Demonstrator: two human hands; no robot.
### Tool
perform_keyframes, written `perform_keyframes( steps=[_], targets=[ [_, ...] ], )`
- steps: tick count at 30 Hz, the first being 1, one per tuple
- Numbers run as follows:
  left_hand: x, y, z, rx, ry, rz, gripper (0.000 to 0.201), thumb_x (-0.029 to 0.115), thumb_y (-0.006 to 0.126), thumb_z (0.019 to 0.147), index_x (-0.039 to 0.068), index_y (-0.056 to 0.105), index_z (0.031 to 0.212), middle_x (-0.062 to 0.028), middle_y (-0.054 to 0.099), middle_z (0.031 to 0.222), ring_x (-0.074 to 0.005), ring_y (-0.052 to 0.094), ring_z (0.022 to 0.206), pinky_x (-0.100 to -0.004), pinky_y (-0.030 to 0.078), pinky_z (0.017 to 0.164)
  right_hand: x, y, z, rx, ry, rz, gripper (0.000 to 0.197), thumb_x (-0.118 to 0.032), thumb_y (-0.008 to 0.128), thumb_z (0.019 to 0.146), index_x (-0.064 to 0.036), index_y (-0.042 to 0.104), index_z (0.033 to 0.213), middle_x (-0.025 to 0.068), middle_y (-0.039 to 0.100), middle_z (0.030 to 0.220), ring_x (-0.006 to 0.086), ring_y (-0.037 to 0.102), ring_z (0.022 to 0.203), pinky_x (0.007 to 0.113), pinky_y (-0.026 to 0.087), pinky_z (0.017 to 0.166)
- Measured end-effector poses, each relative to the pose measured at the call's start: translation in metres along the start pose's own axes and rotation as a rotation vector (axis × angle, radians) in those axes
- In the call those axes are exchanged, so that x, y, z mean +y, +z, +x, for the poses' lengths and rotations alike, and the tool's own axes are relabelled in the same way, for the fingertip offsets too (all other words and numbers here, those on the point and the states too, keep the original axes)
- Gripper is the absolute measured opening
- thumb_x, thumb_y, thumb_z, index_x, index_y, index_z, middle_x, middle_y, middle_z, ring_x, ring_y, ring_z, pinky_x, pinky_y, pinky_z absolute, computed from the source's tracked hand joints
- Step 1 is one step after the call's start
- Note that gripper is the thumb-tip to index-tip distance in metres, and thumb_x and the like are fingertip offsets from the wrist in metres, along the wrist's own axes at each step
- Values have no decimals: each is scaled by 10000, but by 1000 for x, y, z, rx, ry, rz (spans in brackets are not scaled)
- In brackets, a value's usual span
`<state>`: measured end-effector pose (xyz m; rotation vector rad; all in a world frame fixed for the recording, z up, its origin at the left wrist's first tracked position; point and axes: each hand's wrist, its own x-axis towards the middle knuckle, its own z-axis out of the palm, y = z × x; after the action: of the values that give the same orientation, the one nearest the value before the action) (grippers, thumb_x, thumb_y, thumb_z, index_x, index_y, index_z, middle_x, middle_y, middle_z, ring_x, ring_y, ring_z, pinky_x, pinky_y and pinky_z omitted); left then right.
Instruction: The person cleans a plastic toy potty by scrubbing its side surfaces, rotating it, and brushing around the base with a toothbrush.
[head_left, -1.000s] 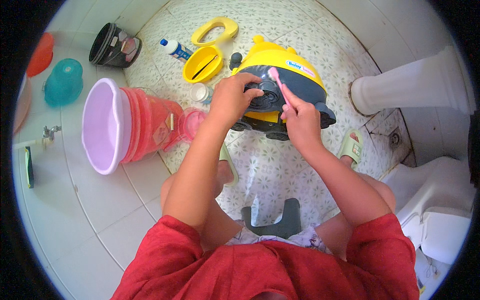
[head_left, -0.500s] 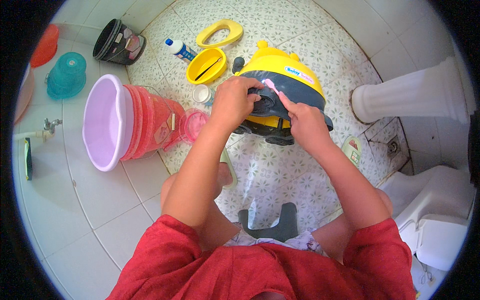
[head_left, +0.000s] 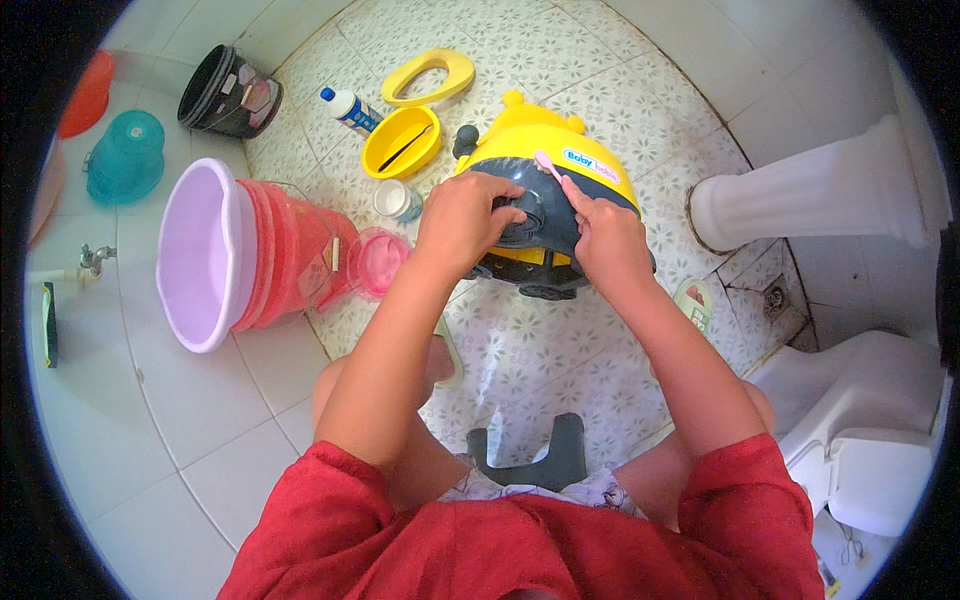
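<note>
A yellow and dark grey child's potty (head_left: 520, 135) with small black wheels stands on the floor before me. My left hand (head_left: 462, 222) grips the dark round part on its near side, with thumb and fingers curled there. In my right hand (head_left: 610, 242) is a pink toothbrush (head_left: 553, 170), its forefinger stretched along the handle. The brush head lies against the potty where the dark front meets the yellow shell, just left of a printed label. The bristles and the far side of the potty are hidden.
Beyond it lie a yellow seat ring (head_left: 398, 88), a yellow bowl (head_left: 372, 160) with a thin dark stick, a white bottle (head_left: 352, 110) and a small jar (head_left: 392, 202). Left are red buckets (head_left: 290, 240) with a lilac basin (head_left: 185, 310); right, a white pedestal (head_left: 800, 195).
The toothbrush head has moved up along the potty, closer to the label. My left hand keeps its hold on the dark round part. The whole view has shifted slightly.
</note>
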<state>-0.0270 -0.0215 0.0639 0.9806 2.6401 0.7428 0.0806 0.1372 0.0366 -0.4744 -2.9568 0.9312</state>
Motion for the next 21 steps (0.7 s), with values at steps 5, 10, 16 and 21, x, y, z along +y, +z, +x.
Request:
perform_keyframes(
  steps=[5, 10, 16, 21],
  targets=[
    [-3, 1, -1, 39, 14, -35, 250, 195, 754, 725, 108, 740, 959, -129, 695, 919, -314, 656, 851, -405, 515, 771, -14, 1, -12, -97, -66, 70, 624, 2, 568, 760, -159, 508, 1360, 194, 635, 867, 389, 641, 818, 479, 514, 749],
    [2, -1, 0, -7, 11, -13, 251, 138, 758, 732, 69, 728, 972, -133, 699, 953, -293, 671, 870, -357, 523, 765, -9, -10, -3, -100, 40, -68, 673, -22, 576, 773, -197, 447, 1410, 203, 642, 910, 398, 646, 842, 488, 516, 765],
    [0, 0, -1, 2, 32, 9, 247, 138, 752, 739, 66, 726, 974, -137, 696, 958, -296, 670, 874, -359, 521, 775, -21, -12, -9, -322, 20, -92, 669, -66, 584, 807, -258, 417, 1426, 190, 656, 938, 367, 662, 867, 478, 530, 783],
    [4, 0, -1, 5, -2, -27, 241, 132, 753, 737, 60, 725, 965, -140, 696, 951, -303, 669, 872, -365, 522, 775, -10, -19, -1, -188, 120, -124, 691, -50, 592, 790, -266, 419, 1424, 192, 661, 944, 369, 666, 867, 478, 534, 781]
  ],
)
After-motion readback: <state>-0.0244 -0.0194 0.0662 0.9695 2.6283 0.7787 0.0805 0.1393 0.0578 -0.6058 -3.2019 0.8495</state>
